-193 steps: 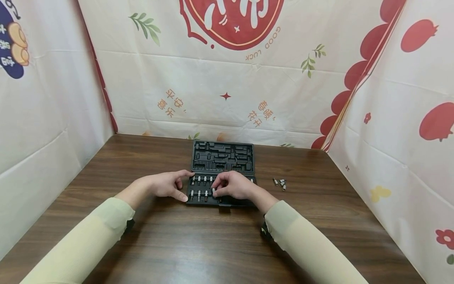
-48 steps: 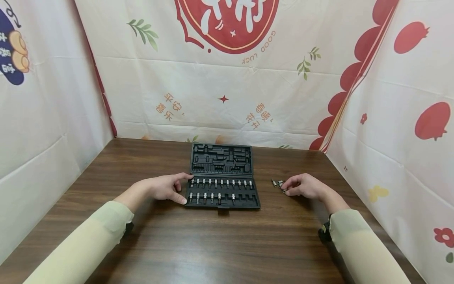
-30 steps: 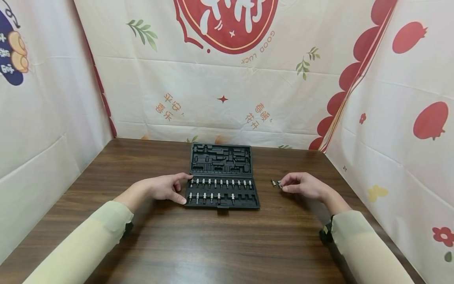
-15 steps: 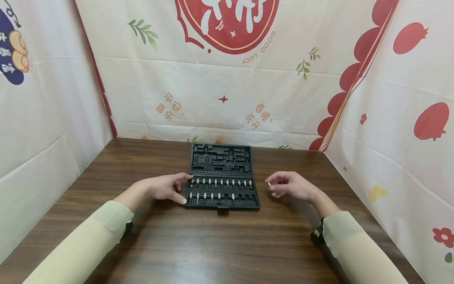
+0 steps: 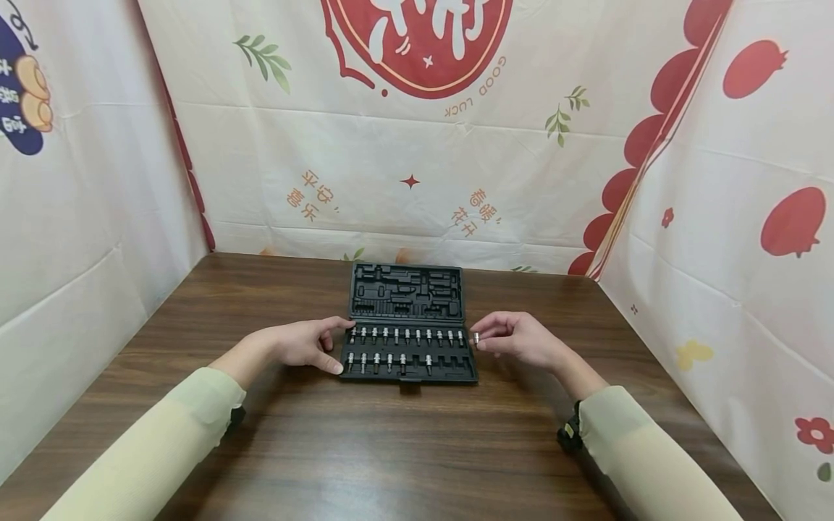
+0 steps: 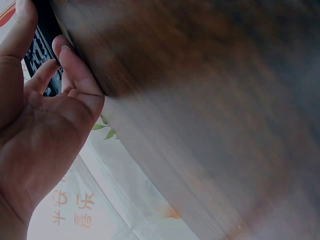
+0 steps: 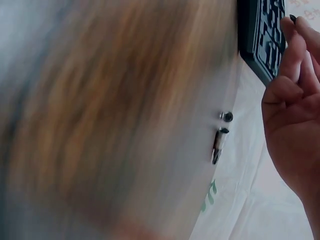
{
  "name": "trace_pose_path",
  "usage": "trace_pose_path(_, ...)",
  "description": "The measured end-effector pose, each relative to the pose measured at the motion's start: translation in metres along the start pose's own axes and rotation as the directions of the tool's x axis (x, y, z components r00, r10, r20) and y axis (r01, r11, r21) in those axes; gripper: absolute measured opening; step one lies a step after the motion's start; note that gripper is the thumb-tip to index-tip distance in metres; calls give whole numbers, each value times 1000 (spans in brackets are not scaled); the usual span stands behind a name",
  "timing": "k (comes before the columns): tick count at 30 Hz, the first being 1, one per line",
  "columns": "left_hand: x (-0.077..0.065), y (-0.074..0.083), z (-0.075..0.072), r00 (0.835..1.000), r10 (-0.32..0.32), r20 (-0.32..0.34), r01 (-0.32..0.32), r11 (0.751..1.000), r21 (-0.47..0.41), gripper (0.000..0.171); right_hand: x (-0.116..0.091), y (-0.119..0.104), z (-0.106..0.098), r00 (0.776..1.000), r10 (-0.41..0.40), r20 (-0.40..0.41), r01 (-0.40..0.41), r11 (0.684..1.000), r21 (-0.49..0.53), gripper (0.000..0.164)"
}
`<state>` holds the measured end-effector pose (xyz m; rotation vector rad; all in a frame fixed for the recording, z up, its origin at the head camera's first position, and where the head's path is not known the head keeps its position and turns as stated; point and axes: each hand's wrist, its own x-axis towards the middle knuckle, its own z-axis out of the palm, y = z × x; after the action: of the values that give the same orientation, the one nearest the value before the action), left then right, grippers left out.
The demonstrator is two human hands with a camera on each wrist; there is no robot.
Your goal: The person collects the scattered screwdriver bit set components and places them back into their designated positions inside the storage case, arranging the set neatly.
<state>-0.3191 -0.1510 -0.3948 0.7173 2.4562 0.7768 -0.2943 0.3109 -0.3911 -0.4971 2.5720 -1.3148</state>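
Note:
A black tool case (image 5: 409,350) lies unfolded on the table, its lower half holding two rows of silver bit sockets (image 5: 402,362). The front row has bare slots toward its right end and one just right of its middle. My left hand (image 5: 302,343) rests at the case's left edge, index finger at the upper corner and thumb at the lower one. Just off the right edge of the case, my right hand (image 5: 521,340) pinches a small bit socket (image 5: 476,339) between thumb and fingers. In the right wrist view its dark tip (image 7: 293,18) shows at the fingertips.
Two loose bit sockets (image 7: 219,145) lie on the table in the right wrist view; the right hand hides them in the head view. The case lid (image 5: 407,291), with moulded recesses, lies back toward the printed curtain (image 5: 417,145). Brown wooden table (image 5: 391,449) surrounds the case.
My right hand has picked up a bit socket from the loose ones at right and carried it left to the case. Earlier, it was at the front row. The left hand has stayed put.

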Motion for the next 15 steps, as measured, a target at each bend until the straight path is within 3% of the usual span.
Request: trace_pose_path(15, 0, 0, 0, 1000, 5, 3, -5, 1000, -7, 94, 17, -21, 28, 997, -73, -12, 73, 997, 5, 30)
